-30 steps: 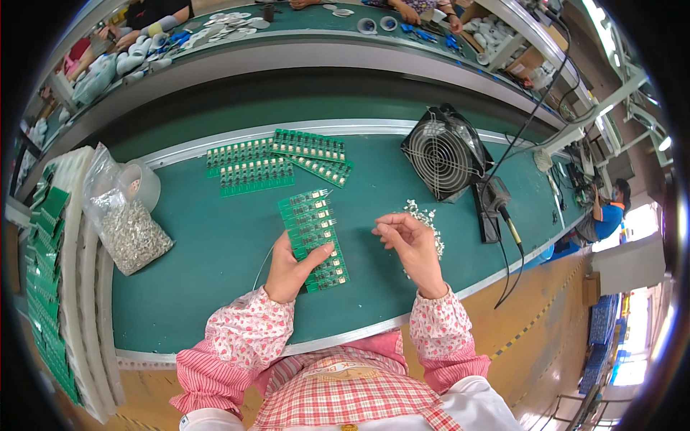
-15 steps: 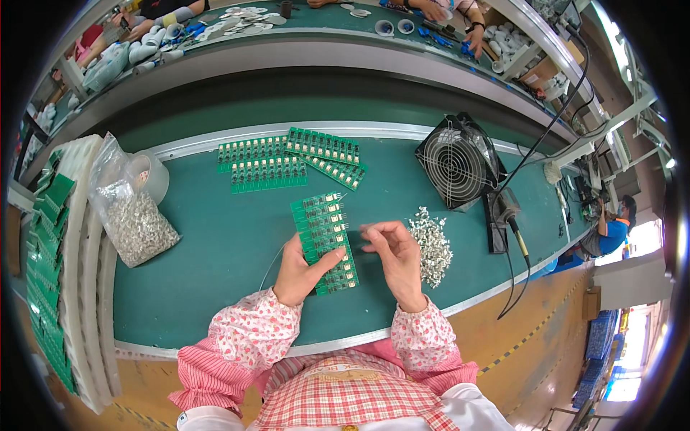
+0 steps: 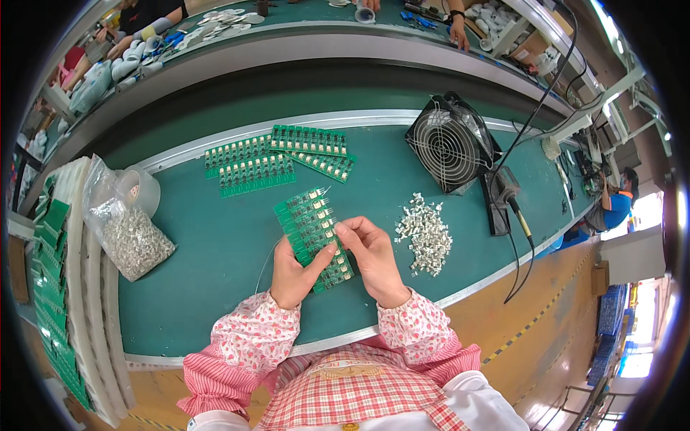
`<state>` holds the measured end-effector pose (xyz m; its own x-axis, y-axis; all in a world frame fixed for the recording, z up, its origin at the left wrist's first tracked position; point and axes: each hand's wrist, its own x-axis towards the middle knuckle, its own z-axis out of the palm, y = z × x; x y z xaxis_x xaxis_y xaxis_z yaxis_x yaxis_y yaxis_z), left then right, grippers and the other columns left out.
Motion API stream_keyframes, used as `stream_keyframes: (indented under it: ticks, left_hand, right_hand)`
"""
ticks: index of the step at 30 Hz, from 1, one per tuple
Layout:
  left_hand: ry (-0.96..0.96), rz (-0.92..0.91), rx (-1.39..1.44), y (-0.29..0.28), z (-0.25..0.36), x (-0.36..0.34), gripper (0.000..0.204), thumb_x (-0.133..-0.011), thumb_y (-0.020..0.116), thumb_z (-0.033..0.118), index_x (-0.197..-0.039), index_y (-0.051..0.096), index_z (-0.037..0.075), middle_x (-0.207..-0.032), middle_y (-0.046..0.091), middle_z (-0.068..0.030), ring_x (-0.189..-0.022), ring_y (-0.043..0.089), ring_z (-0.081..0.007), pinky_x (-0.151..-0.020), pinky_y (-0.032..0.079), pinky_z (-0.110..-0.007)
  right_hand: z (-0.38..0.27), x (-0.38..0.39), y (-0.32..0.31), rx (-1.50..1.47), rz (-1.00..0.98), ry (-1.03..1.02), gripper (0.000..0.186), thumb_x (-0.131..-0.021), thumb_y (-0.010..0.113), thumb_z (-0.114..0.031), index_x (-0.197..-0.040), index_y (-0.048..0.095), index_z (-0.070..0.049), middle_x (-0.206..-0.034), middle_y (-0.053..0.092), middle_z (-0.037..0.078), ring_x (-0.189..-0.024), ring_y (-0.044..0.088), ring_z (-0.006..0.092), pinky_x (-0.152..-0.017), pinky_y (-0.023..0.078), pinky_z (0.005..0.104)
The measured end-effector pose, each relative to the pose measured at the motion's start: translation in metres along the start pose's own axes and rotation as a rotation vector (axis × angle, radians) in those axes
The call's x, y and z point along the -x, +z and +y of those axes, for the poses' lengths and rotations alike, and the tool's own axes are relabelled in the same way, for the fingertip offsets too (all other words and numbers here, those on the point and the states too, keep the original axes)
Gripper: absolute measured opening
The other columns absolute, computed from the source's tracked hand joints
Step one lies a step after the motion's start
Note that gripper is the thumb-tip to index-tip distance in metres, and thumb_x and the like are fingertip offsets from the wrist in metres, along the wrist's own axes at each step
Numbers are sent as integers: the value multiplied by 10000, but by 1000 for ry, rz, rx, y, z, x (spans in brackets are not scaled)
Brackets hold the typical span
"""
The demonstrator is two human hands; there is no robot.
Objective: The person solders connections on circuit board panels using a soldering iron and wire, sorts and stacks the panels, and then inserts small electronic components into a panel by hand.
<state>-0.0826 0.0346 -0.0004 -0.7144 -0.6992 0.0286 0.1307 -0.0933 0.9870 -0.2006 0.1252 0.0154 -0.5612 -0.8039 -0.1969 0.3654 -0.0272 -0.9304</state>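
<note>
A green circuit board panel (image 3: 300, 215), lined with a row of small white and black parts, is held tilted above the green table. My left hand (image 3: 291, 279) grips its lower left side, thumb pressed across the front. At the panel's right edge, my right hand (image 3: 375, 262) has thumb and forefinger pinched together; whatever sits between these fingertips is too small to make out. Thin wire leads stick out from the panel's upper right edge. Right of this hand lies a loose pile of tiny white metallic parts (image 3: 424, 235).
More board panels (image 3: 257, 176) lie overlapping at the back. On the left are a bag of small parts (image 3: 136, 244), a translucent white tub (image 3: 147, 188) and a rack of boards (image 3: 52, 287). A black fan (image 3: 445, 147) and a soldering iron (image 3: 519, 217) stand right. People work across the bench.
My right hand has moved left from beside the parts pile to the panel's right edge, its fingers now touching it. My left hand keeps its grip. The view has shifted slightly.
</note>
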Motion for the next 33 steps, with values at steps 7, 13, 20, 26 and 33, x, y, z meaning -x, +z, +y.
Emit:
stream_keyframes:
  ticks: [7,13,20,26,33]
  left_hand:
    - [58,73,-68,6,0,1,241,-811,712,40,-1031,624,-5,-914,683,-57,-817,643,-116,-720,511,-273]
    - [67,65,-83,8,-3,1,252,-800,720,23,-1031,620,2,-923,680,-53,-814,633,-103,-720,511,-270]
    - [45,20,17,10,1,2,250,-814,717,21,-1038,607,12,-920,670,-31,-818,622,-85,-723,508,-251]
    - [-13,41,50,7,2,1,247,-819,716,25,-1037,601,7,-919,669,-33,-805,626,-94,-716,514,-252]
    - [-2,21,78,4,-2,0,223,-821,718,32,-1014,611,5,-897,672,-40,-781,629,-93,-692,522,-258]
  right_hand:
    - [13,0,4,-33,70,-72,157,-941,625,-142,-981,572,1,-884,620,10,-786,549,35,-700,450,189]
    - [17,1,-4,10,38,-103,160,-944,622,-145,-968,553,-3,-856,594,3,-777,531,30,-678,446,193]
    - [4,3,-7,322,120,-270,176,-907,662,-147,-962,577,-4,-833,598,48,-749,576,101,-674,474,254]
    - [-27,-7,-75,1390,452,-658,220,-770,736,-153,-954,642,-79,-901,578,81,-877,528,288,-752,409,391]
    - [-27,-17,-89,1550,429,-620,148,-740,736,-118,-856,647,-100,-854,574,39,-858,533,251,-737,400,385]
